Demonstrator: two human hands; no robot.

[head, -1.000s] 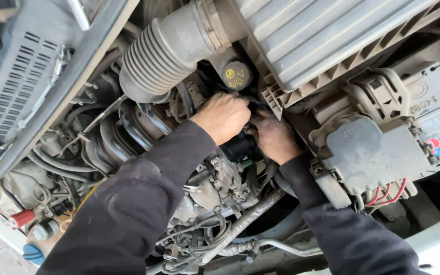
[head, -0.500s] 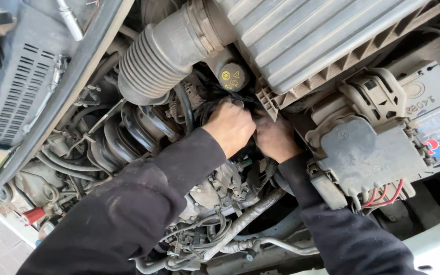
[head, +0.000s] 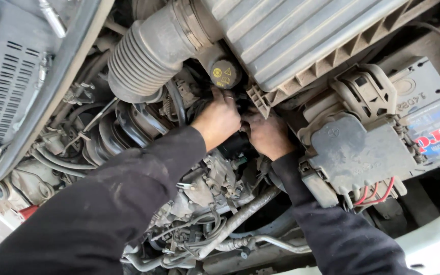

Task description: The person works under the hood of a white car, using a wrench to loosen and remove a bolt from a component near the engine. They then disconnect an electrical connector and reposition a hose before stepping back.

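1. While both sleeved arms reach into the engine bay, the head view shows the left hand and the right hand meeting deep in the middle, just below the ribbed air filter housing and just under the round yellow-marked reservoir cap.
2. Between the two hands sits a small black connector-like part; both hands are curled over it, touching each other. The left fingers disappear behind the housing's lower edge, so whether they clamp it or only steady it cannot be told; the right hand looks closed around its right side.
3. Around them: the corrugated intake hose lies up and left, the grey fuse box cover sits just right of the right hand, and the battery lies at the bay's right edge.
4. Judged from this grip, doing it well means keeping one hand bracing the part while the other works it straight, not twisted, with knuckles clear of the housing's sharp ribbed corner and the thin wires left unstrained.
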